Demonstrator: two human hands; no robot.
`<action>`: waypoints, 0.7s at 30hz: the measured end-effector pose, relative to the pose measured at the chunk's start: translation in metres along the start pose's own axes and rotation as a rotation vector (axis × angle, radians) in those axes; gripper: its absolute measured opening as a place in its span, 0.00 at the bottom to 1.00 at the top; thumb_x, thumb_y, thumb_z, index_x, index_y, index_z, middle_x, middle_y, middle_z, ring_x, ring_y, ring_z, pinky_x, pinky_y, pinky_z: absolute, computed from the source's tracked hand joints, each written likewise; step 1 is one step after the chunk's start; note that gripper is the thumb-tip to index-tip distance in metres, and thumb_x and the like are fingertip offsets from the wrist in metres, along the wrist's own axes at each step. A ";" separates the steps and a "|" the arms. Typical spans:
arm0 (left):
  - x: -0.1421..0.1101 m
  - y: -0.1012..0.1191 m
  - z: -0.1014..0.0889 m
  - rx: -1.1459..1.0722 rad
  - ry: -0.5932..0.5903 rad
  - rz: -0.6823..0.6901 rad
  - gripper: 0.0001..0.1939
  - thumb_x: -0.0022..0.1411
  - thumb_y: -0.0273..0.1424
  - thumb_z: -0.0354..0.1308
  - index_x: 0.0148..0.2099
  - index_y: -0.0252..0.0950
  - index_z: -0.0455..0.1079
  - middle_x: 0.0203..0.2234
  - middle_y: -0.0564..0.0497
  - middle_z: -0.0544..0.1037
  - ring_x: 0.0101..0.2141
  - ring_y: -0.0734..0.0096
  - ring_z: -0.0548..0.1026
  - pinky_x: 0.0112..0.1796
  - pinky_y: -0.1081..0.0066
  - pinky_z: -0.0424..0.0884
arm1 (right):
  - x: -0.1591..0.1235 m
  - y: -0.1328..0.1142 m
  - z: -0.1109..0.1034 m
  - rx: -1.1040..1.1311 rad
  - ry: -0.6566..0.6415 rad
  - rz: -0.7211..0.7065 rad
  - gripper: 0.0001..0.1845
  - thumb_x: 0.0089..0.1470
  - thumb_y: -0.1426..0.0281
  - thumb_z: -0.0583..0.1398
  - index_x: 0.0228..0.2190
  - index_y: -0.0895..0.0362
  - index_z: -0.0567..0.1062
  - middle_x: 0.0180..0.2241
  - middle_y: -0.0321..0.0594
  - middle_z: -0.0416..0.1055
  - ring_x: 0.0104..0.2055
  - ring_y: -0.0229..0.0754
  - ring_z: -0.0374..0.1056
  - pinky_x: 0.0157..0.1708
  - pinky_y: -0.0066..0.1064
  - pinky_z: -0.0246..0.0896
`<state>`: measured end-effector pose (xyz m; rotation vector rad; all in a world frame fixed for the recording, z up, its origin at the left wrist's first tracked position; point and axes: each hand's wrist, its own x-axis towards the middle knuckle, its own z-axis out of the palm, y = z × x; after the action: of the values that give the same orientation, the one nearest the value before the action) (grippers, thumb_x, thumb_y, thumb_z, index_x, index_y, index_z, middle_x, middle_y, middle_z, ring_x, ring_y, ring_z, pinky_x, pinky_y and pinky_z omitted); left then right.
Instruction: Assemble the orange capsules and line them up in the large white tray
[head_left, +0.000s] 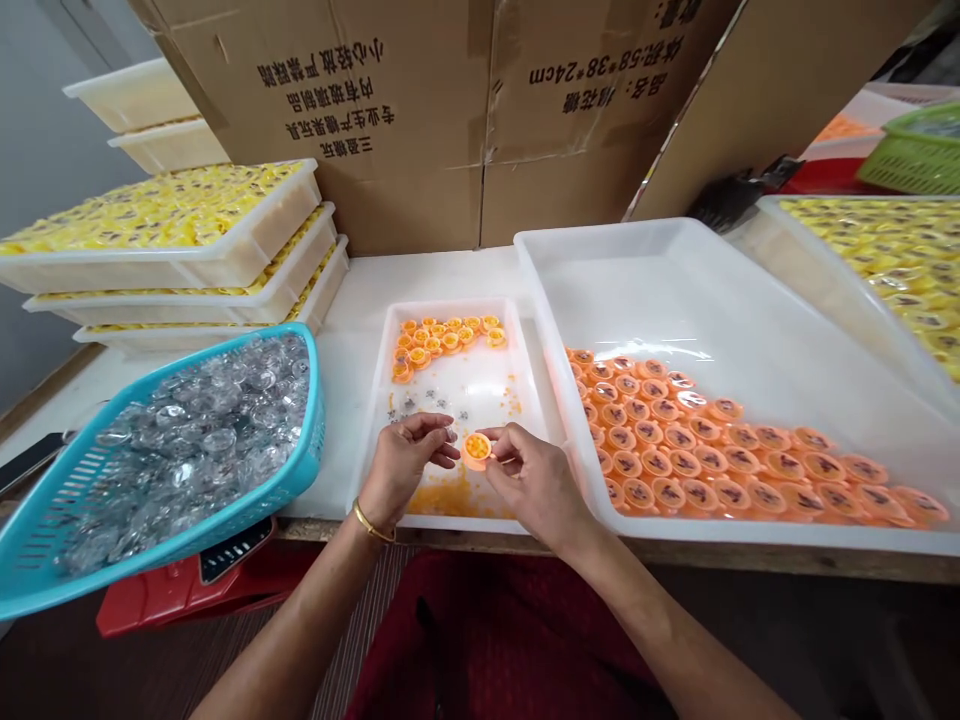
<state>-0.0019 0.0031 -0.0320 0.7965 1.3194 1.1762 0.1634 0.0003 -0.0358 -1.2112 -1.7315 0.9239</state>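
Pinching a round orange plastic cup of yellow-orange pellets, the nearly closed right hand faces the left hand, fingertips around a small clear plastic piece. Tilting could spill pellets into the shallow white plastic tray beneath both.

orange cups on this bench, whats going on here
A person's right hand holds an orange cup with yellow-orange bits in it, over a small white tray. The left hand is close beside it, its fingers seemingly on a small clear piece. More open cups sit at the tray's far end. To the right, a large white tray holds rows of orange cups with dark-patterned tops; to the left is a blue basket of clear pieces.
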 end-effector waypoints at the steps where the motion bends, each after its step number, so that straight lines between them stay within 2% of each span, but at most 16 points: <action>1: 0.001 0.000 0.000 -0.002 0.011 0.005 0.14 0.45 0.31 0.65 0.35 0.29 0.72 0.22 0.51 0.77 0.22 0.73 0.76 0.25 0.73 0.72 | 0.001 0.000 0.001 0.008 -0.005 0.002 0.05 0.45 0.76 0.56 0.23 0.54 0.64 0.37 0.44 0.76 0.39 0.43 0.73 0.30 0.29 0.69; 5: 0.006 0.001 -0.002 0.049 0.087 0.046 0.12 0.45 0.29 0.64 0.35 0.30 0.72 0.21 0.53 0.75 0.22 0.74 0.75 0.23 0.76 0.71 | 0.005 0.000 0.002 0.037 -0.029 0.042 0.06 0.45 0.76 0.56 0.22 0.55 0.63 0.38 0.44 0.76 0.33 0.40 0.73 0.29 0.28 0.69; 9: 0.009 0.002 -0.003 0.140 0.154 0.100 0.11 0.47 0.28 0.62 0.35 0.30 0.72 0.19 0.56 0.73 0.20 0.76 0.74 0.20 0.77 0.69 | 0.008 -0.001 0.006 0.060 -0.075 0.042 0.06 0.46 0.77 0.56 0.23 0.55 0.63 0.39 0.44 0.76 0.35 0.40 0.74 0.32 0.30 0.70; 14: 0.009 0.001 -0.003 0.176 0.134 0.162 0.08 0.48 0.29 0.61 0.33 0.32 0.72 0.20 0.55 0.73 0.21 0.75 0.75 0.23 0.75 0.72 | 0.010 -0.001 0.010 0.047 -0.113 0.007 0.07 0.46 0.76 0.56 0.23 0.54 0.62 0.38 0.44 0.76 0.39 0.43 0.74 0.33 0.31 0.70; 21: -0.007 -0.005 -0.005 0.424 0.095 0.309 0.06 0.52 0.31 0.61 0.34 0.35 0.75 0.26 0.51 0.78 0.26 0.73 0.76 0.29 0.74 0.72 | 0.011 0.001 0.009 0.077 -0.045 0.024 0.06 0.47 0.76 0.56 0.23 0.54 0.63 0.38 0.43 0.76 0.37 0.41 0.74 0.32 0.30 0.70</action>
<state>-0.0045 -0.0056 -0.0358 1.3009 1.5913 1.1971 0.1533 0.0098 -0.0380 -1.1718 -1.7041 1.0296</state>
